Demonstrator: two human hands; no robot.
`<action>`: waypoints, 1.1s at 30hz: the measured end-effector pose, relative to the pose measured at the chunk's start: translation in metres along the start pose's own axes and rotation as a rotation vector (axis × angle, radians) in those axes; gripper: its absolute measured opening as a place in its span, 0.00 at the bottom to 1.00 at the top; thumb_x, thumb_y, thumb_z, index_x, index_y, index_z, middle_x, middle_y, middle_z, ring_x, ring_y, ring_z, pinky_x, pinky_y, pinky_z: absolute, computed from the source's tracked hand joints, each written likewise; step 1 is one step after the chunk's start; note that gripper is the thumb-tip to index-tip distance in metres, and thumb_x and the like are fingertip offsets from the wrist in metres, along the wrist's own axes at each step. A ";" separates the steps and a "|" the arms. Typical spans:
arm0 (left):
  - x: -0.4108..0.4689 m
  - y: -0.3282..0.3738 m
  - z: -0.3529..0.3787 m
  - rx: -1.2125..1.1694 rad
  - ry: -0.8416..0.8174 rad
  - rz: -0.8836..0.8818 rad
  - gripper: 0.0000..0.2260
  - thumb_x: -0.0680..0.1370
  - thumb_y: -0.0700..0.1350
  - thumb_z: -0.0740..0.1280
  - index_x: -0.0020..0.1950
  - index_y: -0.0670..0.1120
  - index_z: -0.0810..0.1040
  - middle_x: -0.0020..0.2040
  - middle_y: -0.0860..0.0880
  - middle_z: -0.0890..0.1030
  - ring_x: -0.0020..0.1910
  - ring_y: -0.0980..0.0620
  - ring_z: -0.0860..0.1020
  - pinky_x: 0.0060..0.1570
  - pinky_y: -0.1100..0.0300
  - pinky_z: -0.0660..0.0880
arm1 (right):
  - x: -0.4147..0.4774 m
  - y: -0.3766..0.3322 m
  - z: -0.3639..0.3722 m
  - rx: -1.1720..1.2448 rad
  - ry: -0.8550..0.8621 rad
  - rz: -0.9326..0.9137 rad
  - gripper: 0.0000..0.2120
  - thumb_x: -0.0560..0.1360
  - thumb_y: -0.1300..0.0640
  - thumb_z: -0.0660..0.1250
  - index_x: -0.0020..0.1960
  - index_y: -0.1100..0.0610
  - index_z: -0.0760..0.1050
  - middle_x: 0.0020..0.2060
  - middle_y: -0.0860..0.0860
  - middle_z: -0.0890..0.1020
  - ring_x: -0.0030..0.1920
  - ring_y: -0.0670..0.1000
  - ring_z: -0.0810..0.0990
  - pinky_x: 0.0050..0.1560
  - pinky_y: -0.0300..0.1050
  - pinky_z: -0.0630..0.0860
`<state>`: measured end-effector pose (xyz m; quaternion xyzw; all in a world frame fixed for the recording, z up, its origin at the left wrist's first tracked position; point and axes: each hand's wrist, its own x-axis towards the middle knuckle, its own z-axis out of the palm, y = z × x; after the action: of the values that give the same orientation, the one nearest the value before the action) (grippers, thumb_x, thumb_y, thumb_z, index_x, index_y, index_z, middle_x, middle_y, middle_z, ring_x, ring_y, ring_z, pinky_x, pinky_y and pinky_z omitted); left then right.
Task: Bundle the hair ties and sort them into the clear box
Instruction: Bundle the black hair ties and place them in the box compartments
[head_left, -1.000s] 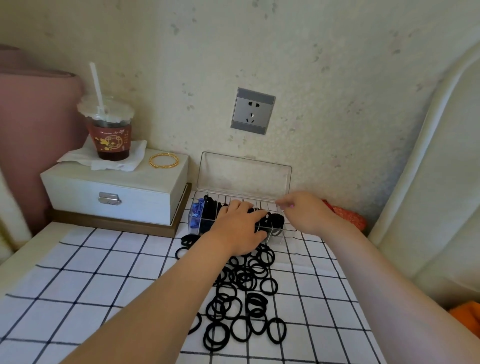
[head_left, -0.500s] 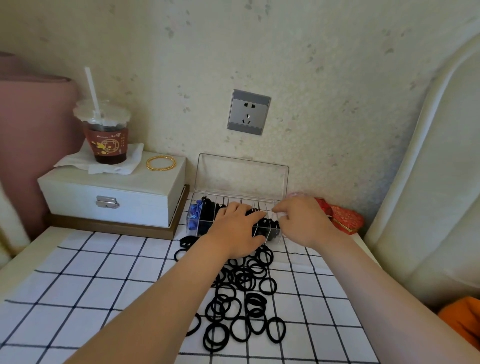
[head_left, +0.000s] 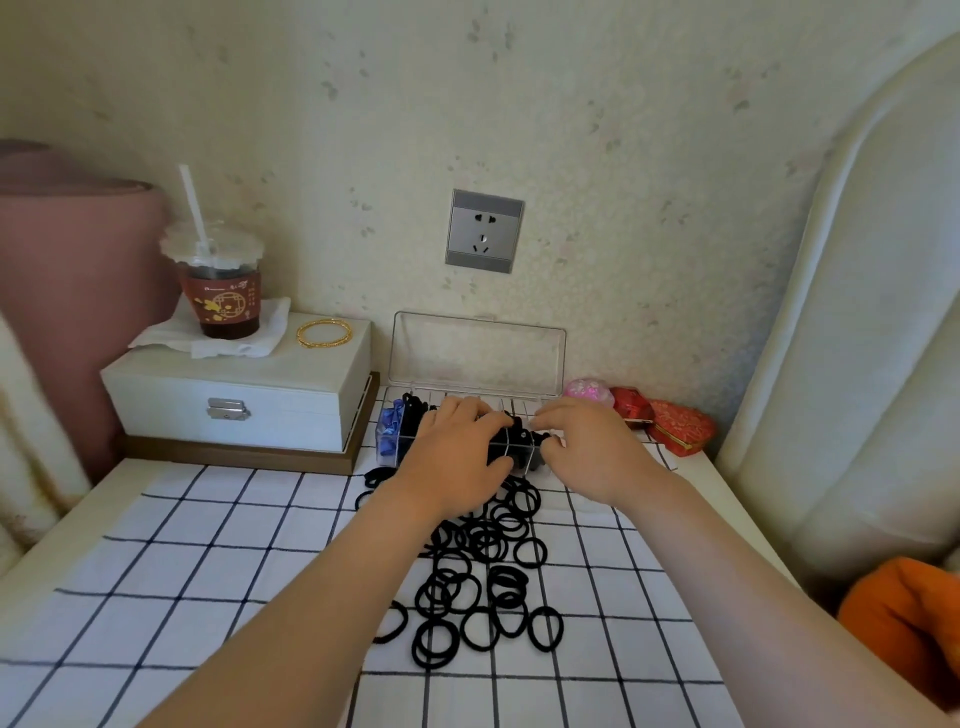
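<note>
Reaches both bare arms across the bench (head_left: 67, 525), spread with a white checked cloth (head_left: 208, 545), to the clear box (head_left: 478, 353) at the wall. Lays the left hand (head_left: 457, 457) palm down over the box's middle compartments, fingers bent over black bundled ties (head_left: 415, 413); cannot tell whether gripping any or merely touching. Sets the right hand (head_left: 587, 452) just beside it at the box's right part, fingertips curled down toward a black bundle between both hands; cannot tell there either whether pinching it. Sees the box's lid standing open and upright against the wall, blue ties (head_left: 388, 431) in the leftmost compartment, the black ones next to them. Sees a loose pile of black hair ties (head_left: 483, 571) on the cloth just in front of the box, partly under the left forearm. Finds to the left a white case (head_left: 239, 395) with a metal latch, bearing a lidded drink cup (head_left: 223, 291) with a straw on a napkin (head_left: 171, 335), and a gold bangle (head_left: 324, 332). Finds above the box a grey wall socket (head_left: 484, 231), to its right a pink glittery thing (head_left: 587, 389) and two red boxes (head_left: 675, 428), and at the far right edge something orange (head_left: 904, 613).
</note>
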<state>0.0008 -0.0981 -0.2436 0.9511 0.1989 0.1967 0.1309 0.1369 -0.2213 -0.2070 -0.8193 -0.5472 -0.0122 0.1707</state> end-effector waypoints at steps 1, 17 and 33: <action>-0.006 0.001 -0.004 -0.007 0.020 0.009 0.21 0.77 0.54 0.64 0.70 0.54 0.70 0.63 0.53 0.71 0.65 0.51 0.64 0.64 0.55 0.62 | -0.006 -0.007 -0.004 0.041 -0.006 -0.004 0.17 0.76 0.61 0.63 0.61 0.55 0.82 0.60 0.49 0.82 0.59 0.48 0.79 0.61 0.44 0.74; -0.096 0.016 -0.048 -0.080 -0.496 -0.179 0.09 0.72 0.55 0.72 0.49 0.55 0.77 0.42 0.58 0.74 0.41 0.59 0.73 0.40 0.63 0.71 | -0.072 -0.040 -0.001 -0.187 -0.627 0.171 0.16 0.64 0.45 0.79 0.48 0.52 0.85 0.45 0.47 0.85 0.49 0.51 0.83 0.54 0.50 0.81; -0.086 0.003 -0.036 0.181 -0.420 -0.102 0.08 0.78 0.48 0.64 0.48 0.45 0.80 0.50 0.48 0.78 0.46 0.47 0.79 0.46 0.53 0.78 | -0.036 -0.041 0.011 0.242 -0.351 0.087 0.11 0.76 0.63 0.67 0.53 0.51 0.84 0.41 0.44 0.83 0.35 0.42 0.82 0.36 0.31 0.75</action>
<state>-0.0864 -0.1318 -0.2384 0.9677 0.2320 -0.0310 0.0936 0.0836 -0.2355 -0.2140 -0.8053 -0.5301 0.2039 0.1703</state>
